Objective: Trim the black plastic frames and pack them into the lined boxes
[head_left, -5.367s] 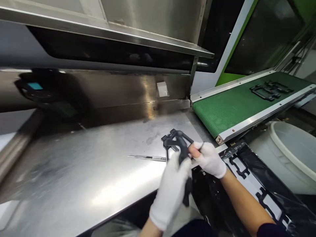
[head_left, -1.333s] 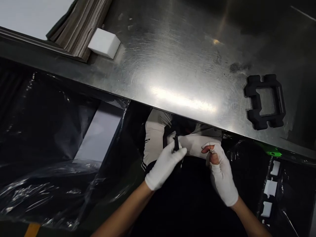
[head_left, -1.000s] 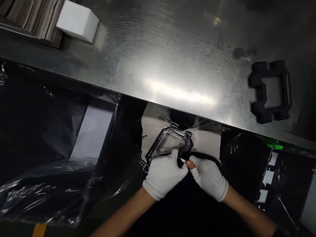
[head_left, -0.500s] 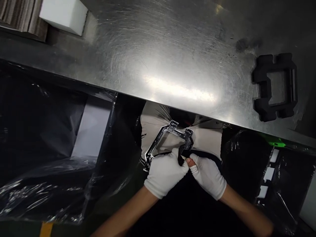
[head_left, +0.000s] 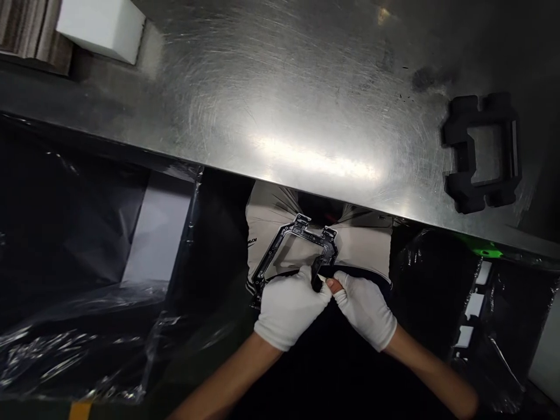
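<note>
My left hand (head_left: 291, 309), in a white glove, is closed around the near side of a black angular frame (head_left: 271, 252). The frame has an open middle, two tabs with small holes at its far side and light edges, and is held above my lap. My right hand (head_left: 365, 309), also in a white glove with the thumb tip bare, pinches a small pale pointed piece (head_left: 322, 278) against the frame's near right part. Its kind is too small to make out. Both hands' fingertips nearly meet there, and my left fingers hide part of the frame.
A scratched metal table (head_left: 280, 105) spans the far side. On it lie a thick black foam frame (head_left: 476, 198) at right, and a white block (head_left: 100, 29) beside brown stacked sheets (head_left: 30, 35) at left. Bins lined with black plastic (head_left: 65, 233) flank my legs.
The view has shifted slightly. Both hands stay together at the frame's near right part, and the frame has tilted a little; the same grips hold.
</note>
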